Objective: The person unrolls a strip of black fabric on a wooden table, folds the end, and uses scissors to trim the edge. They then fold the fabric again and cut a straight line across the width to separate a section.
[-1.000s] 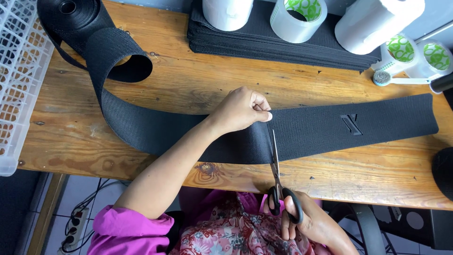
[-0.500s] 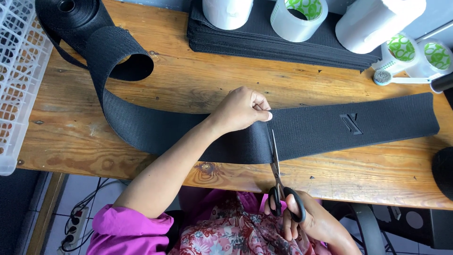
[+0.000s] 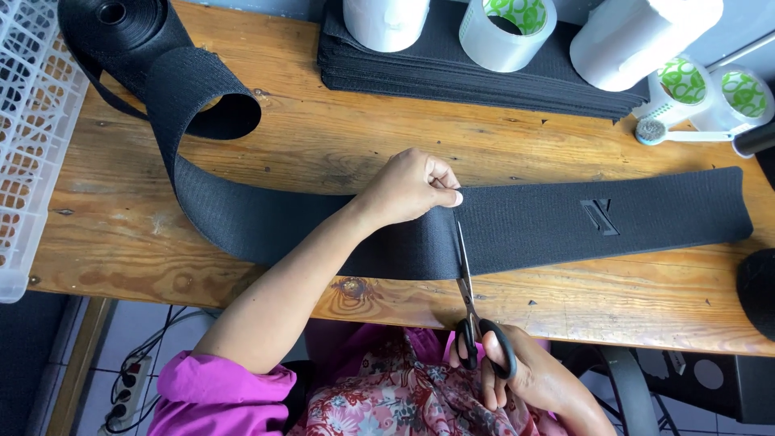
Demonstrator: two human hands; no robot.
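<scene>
Wide black band [image 3: 517, 230] flat across wooden table [image 3: 323, 153], scissors [image 3: 468, 299] cutting into its near edge, right hand [image 3: 525, 379] closed through the handles, left hand [image 3: 416, 187] pinching band's top edge (beside the blades), black roll [image 3: 121, 24] far left.

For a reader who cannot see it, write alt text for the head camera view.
A right hand closes black scissors across a wide black elastic band on a wooden table, while the left hand pinches the band beside the cut. The band unwinds from a roll at top left.
</scene>
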